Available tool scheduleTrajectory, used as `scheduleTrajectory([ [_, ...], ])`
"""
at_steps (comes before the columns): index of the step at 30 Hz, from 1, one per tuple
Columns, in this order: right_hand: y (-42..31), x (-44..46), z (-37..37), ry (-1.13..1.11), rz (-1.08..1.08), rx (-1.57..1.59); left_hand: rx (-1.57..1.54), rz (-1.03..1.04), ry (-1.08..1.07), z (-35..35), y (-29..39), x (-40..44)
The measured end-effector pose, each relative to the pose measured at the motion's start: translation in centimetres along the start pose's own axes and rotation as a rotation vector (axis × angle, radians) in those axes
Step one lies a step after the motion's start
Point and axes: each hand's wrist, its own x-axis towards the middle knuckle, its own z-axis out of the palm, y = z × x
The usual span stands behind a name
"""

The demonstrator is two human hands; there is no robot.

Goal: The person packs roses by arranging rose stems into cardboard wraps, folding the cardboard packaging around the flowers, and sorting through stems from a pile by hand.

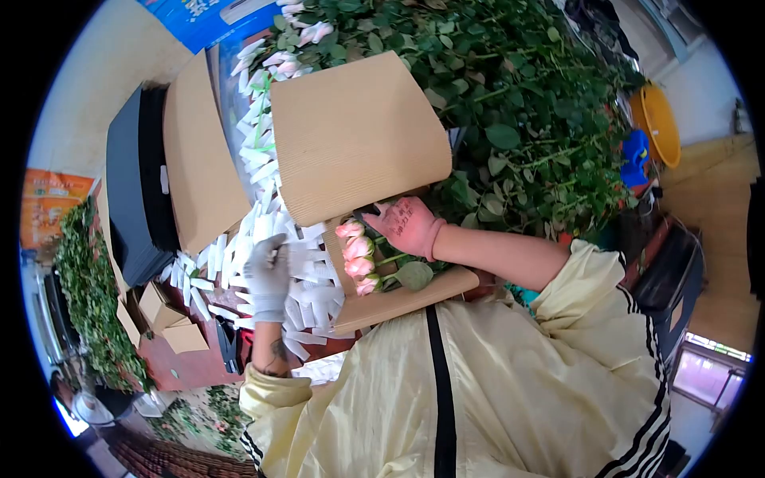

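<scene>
Head view: our left hand (pixel 268 275), pale-gloved and blurred, is over white pieces (pixel 311 309) at nine o'clock from the pink roses (pixel 358 266), which lie on corrugated board (pixel 410 303). Our right hand (pixel 406 225), in a printed pink glove, is at their two o'clock by the lower edge of a cardboard panel (pixel 358 135). Whether either hand's fingers are spread or pinching something, we cannot tell

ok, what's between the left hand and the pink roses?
In the head view, going from the left hand to the pink roses: white tube-like pieces, then a narrow strip of brown cardboard.
</scene>
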Motion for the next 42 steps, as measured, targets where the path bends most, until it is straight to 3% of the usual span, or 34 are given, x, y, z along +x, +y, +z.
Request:
scheduleTrajectory([
  [3, 0.1, -0.1, 1.6, 0.027, 0.058, 0.205, 0.184, 0.075, -0.099, -3.9, 2.1, -0.3],
  [4, -0.4, 0.2, 0.3, -0.161, 0.080, 0.061, 0.114, 0.104, -0.193, -4.2, 3.3, -0.8],
  [5, -0.4, 0.2, 0.4, -0.155, 0.078, 0.059, 0.041, 0.131, -0.286, -3.9, 4.4, -1.4],
  [7, -0.3, 0.0, 1.2, -0.078, 0.144, 0.285, -0.005, 0.461, -0.359, -1.9, 5.7, -1.9],
  [11, 0.3, -0.1, 1.5, 0.089, 0.105, 0.293, 0.034, 0.426, -0.488, 0.7, 8.3, -1.5],
  [13, 0.4, 0.2, -0.3, -0.129, 0.073, 0.143, 0.043, 0.474, -0.515, 1.3, 7.7, -1.5],
  [15, 0.0, 0.3, 1.1, -0.156, 0.125, 0.266, 0.028, 0.512, -0.526, 0.9, 7.7, -1.1],
  [16, -0.1, 0.4, 1.7, -0.168, 0.152, 0.327, 0.038, 0.431, -0.600, 0.5, 8.0, -1.1],
  [18, -0.1, 0.6, 2.5, 0.104, 0.172, 0.404, 0.056, 0.390, -0.649, 0.5, 8.5, -0.4],
  [19, -0.2, 0.4, 0.9, 0.049, 0.182, 0.397, 0.108, 0.376, -0.606, 0.8, 8.6, -0.3],
  [21, 0.3, 0.4, 2.1, 0.112, 0.069, 0.346, 0.162, 0.388, -0.548, 1.4, 8.3, 0.1],
  [22, 0.4, 0.2, 0.6, -0.057, 0.037, 0.237, 0.178, 0.406, -0.584, 1.7, 7.9, 0.1],
  [23, 0.7, -0.2, 2.2, -0.009, -0.023, 0.159, 0.199, 0.425, -0.613, 1.9, 7.5, 0.4],
  [25, 0.9, -0.1, -6.4, -0.365, 0.001, 0.275, 0.199, 0.343, -0.676, 1.1, 8.1, 0.6],
  [26, 1.5, -0.4, -8.1, -0.367, 0.003, 0.262, 0.187, 0.334, -0.687, 1.1, 7.9, 0.6],
  [28, 2.9, -0.6, -11.0, -0.049, -0.212, 0.478, 0.167, 0.302, -0.700, 0.7, 8.3, 0.9],
  [29, 4.7, 0.9, -15.5, -0.164, -0.259, 0.457, 0.158, 0.306, -0.693, 0.7, 8.2, 1.0],
  [30, 7.0, 2.5, -18.5, -0.343, -0.043, 0.940, 0.142, 0.332, -0.668, 0.8, 8.0, 0.9],
  [32, 11.1, 5.6, -20.9, 0.053, 0.220, 0.834, 0.125, 0.358, -0.635, 0.9, 7.8, 0.8],
  [33, 14.6, 7.7, -18.4, 0.309, 0.213, 0.377, 0.122, 0.358, -0.630, 0.8, 8.0, 0.8],
  [35, 20.7, 10.2, -15.1, 0.139, 0.183, -0.180, 0.123, 0.300, -0.680, 0.5, 8.5, 0.9],
  [36, 21.4, 11.2, -14.8, -0.074, 0.268, -0.032, 0.114, 0.323, -0.666, 0.7, 8.0, 0.8],
  [39, 24.5, 12.7, -8.6, -0.310, 0.154, -0.354, 0.123, 0.361, -0.651, 1.3, 7.3, 0.7],
  [42, 25.1, 12.0, -8.6, -0.216, 0.024, -0.331, 0.165, 0.315, -0.676, 0.9, 8.2, 0.8],
])
